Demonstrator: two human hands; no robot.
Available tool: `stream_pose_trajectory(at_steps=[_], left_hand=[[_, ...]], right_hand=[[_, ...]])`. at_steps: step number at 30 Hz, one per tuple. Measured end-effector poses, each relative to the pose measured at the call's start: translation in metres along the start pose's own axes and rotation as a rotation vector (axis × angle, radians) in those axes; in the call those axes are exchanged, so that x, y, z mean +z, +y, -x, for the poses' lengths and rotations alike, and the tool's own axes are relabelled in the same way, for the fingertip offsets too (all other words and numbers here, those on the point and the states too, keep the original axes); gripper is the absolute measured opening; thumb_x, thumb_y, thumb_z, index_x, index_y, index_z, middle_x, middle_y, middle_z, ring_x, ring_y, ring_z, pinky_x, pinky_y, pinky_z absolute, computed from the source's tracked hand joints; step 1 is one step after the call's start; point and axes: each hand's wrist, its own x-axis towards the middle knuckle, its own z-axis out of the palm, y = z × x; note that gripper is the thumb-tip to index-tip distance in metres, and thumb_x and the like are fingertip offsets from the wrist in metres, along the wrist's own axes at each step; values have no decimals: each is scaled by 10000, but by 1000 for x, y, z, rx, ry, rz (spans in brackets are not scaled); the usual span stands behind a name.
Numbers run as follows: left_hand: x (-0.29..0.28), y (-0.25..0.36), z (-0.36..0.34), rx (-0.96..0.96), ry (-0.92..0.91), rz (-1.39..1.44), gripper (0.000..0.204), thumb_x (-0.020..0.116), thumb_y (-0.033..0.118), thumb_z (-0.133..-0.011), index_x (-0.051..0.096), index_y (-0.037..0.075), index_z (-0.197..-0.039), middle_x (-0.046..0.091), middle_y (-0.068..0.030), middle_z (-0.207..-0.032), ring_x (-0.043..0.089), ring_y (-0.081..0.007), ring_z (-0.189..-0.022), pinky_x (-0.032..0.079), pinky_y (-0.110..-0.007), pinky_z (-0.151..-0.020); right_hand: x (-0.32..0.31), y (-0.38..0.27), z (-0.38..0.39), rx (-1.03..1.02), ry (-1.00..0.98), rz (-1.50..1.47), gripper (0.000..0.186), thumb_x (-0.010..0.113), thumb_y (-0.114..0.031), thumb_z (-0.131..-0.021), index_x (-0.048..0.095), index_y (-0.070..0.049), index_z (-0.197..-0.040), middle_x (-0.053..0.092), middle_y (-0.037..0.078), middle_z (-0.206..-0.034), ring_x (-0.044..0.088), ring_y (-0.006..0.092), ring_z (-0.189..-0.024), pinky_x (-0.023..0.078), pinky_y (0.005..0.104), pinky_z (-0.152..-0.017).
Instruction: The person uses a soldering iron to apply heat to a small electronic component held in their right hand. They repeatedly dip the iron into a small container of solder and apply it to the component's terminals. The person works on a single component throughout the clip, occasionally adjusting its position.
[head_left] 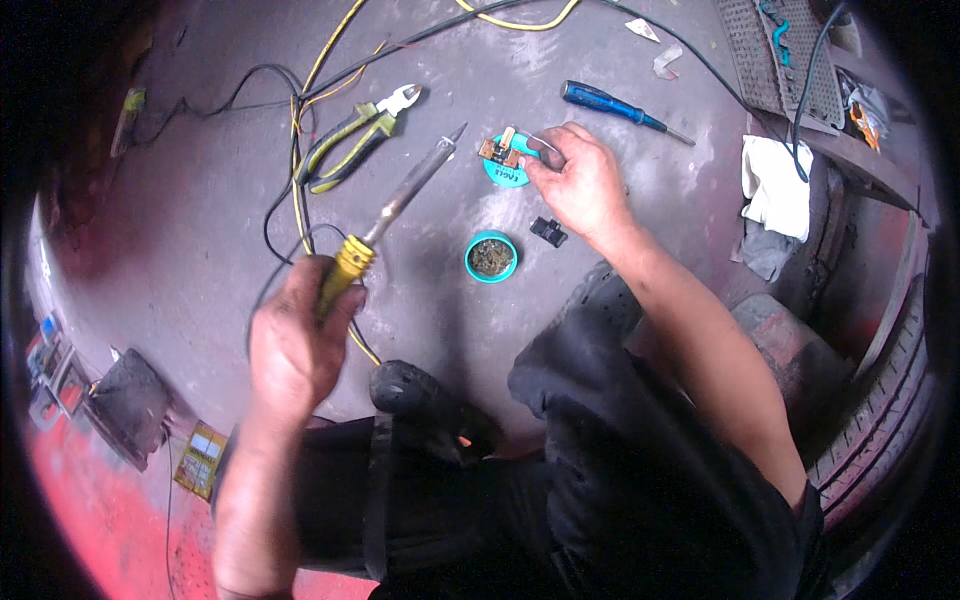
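My left hand [298, 335] is closed around the yellow handle of a soldering iron [400, 200]. Its metal shaft slants up and to the right, with the tip in the air left of a small circuit board [500, 150]. The brown and black board rests on a round turquoise lid [512, 178]. At the board's right edge is my right hand [580, 180], thumb and fingers pinched together on a thin grey wire-like strand [545, 146]. Nearer to me stands a small round turquoise tin [491, 257] with brownish, crumbly contents. A small black plastic part [548, 231] lies beside it.
Yellow-green handled cutting pliers [350, 145] lie left of the iron, beside yellow and black cables [298, 150]. Beyond my right hand is a blue screwdriver [620, 105]. A white cloth [775, 185], a perforated metal panel [785, 70] and a tyre [880, 400] stand along the right.
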Motion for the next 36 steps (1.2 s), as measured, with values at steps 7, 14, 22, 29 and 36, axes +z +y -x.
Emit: stream_pose_trajectory(at_steps=[7, 14, 22, 29, 36], left_hand=[[-51, -38, -45, 53, -27, -76, 302, 736, 132, -948, 628, 27, -1211, 703, -208, -999, 706, -335, -949, 533, -424, -868], [-11, -44, -49, 149, -19, -288, 364, 741, 251, -967, 647, 34, -1244, 726, -216, -1094, 723, -392, -1023, 561, -456, -884], [30, -56, -58, 362, -25, -401, 331, 714, 320, -967, 647, 43, -1137, 703, -170, -975, 709, -379, -930, 578, -486, -794], [40, -48, -74, 425, -10, -450, 339, 715, 327, -966, 644, 54, -1154, 699, -146, -967, 716, -349, -926, 586, -467, -774], [45, -49, -86, 437, -6, -471, 364, 720, 335, -962, 644, 66, -1195, 699, -135, -985, 723, -335, -918, 596, -452, -779]], right_hand=[[-3, 8, -4, -79, -85, 133, 246, 739, -267, -928, 782, -103, -1106, 706, 107, -1021, 712, 357, -930, 566, 478, -803], [-17, 13, -13, -128, -110, 214, 264, 734, -268, -929, 781, -120, -1142, 717, 89, -1079, 711, 344, -985, 571, 464, -854], [-21, 22, -2, -24, -39, 23, 315, 797, -156, -882, 759, -2, -1155, 705, 125, -1001, 718, 221, -904, 558, 333, -804], [-8, 27, 1, 130, -32, -90, 310, 802, -222, -857, 774, -36, -1104, 747, 151, -1101, 736, 332, -1005, 579, 409, -886], [-4, 23, -3, 248, -62, -31, 292, 809, -285, -863, 799, -77, -1068, 778, 164, -974, 756, 341, -927, 593, 434, -839]])
